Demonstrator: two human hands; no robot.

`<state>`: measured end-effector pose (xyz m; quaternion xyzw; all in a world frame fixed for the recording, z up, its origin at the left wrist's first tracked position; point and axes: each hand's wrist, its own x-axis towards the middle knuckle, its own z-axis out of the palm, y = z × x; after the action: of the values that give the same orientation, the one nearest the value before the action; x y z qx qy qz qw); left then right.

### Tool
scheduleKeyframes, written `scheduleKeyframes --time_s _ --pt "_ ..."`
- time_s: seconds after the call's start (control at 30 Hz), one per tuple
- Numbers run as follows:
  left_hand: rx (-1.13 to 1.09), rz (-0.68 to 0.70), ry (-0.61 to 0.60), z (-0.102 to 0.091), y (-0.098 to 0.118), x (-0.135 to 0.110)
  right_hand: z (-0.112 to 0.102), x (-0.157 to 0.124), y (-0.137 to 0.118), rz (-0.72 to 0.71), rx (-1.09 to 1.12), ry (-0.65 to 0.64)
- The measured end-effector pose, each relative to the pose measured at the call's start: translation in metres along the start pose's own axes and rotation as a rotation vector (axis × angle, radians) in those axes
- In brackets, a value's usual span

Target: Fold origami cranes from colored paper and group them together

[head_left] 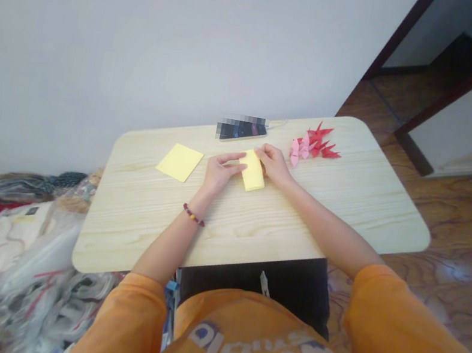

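Note:
A sheet of yellow origami paper (253, 173), folded into a narrow rectangle, lies on the pale wooden table between my hands. My left hand (221, 172) reaches in from the left, thumb and fingers pinching the paper's left edge. At its upper right edge, my right hand (273, 163) grips the paper with curled fingers, partly hidden behind the hand. Left of my left hand rests a square stack of yellow paper (180, 162). Folded paper cranes, pink (300, 148) and red (322, 140), sit in a cluster beyond my right hand.
A phone (244, 130) lies near the table's (140, 226) back edge, by the wall, with a cable at its right end. Bagged clothes and other goods (29, 262) are heaped on the left. A doorway opens onto wooden floor at the right.

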<state>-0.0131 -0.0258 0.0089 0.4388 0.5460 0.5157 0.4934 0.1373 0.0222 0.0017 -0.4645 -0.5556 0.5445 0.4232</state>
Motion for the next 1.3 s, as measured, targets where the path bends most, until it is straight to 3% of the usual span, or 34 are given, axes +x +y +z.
scheduleKeyframes --time_s 0.37,0.53,0.7,0.9,1.13,1.3 --pt "-0.158 0.003 0.128 -0.004 -0.003 0.008 0.0 0.001 0.008 -0.139 -0.12 -0.128" --pt "-0.18 -0.002 0.127 -0.005 -0.005 0.009 -0.001 0.0 0.008 -0.094 -0.199 -0.134" --pt "-0.178 0.051 0.219 -0.005 -0.006 0.01 -0.002 -0.001 0.006 -0.155 -0.191 -0.197" --pt "-0.201 0.048 0.231 -0.005 -0.006 0.013 -0.001 -0.005 0.0 -0.101 -0.282 -0.161" --pt "-0.187 0.058 0.278 -0.01 -0.008 0.017 -0.001 -0.008 -0.006 -0.153 -0.25 -0.2" --pt "-0.18 0.061 0.276 -0.011 -0.008 0.018 -0.002 -0.004 -0.001 -0.085 -0.202 -0.203"
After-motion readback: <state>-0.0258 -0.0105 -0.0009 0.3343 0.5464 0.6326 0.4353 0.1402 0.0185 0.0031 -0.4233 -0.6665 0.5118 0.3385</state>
